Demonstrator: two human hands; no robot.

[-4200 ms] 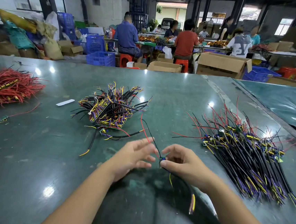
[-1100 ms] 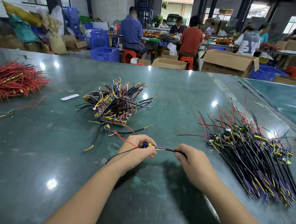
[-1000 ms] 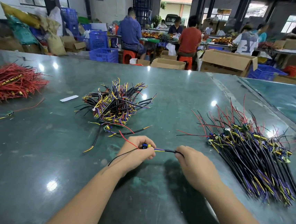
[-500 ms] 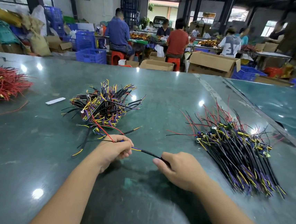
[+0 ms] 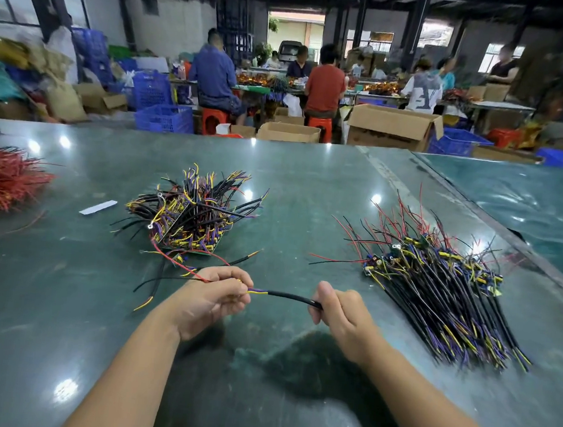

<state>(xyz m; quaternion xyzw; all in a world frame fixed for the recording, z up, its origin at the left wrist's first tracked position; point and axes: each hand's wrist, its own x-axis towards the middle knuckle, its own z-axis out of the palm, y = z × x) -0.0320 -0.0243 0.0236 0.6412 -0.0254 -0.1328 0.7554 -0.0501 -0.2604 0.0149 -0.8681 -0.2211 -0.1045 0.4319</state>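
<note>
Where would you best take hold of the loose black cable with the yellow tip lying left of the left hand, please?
Pinch the black cable on its sheath, just beyond the yellow tip, coming straight down from above. It lies flat on the table and that stretch is free, whereas its far end runs up into the tangled pile, where it would likely snag.

Wire harness (image 5: 287, 296) held at both ends
Left grip (image 5: 209, 301) pinches the yellow-purple end, right grip (image 5: 342, 317) clasps the black sleeve, both above the green tabletop (image 5: 310, 181) — tangled pile (image 5: 190, 215) beyond, straight-laid pile (image 5: 437, 290) to the right.
</note>
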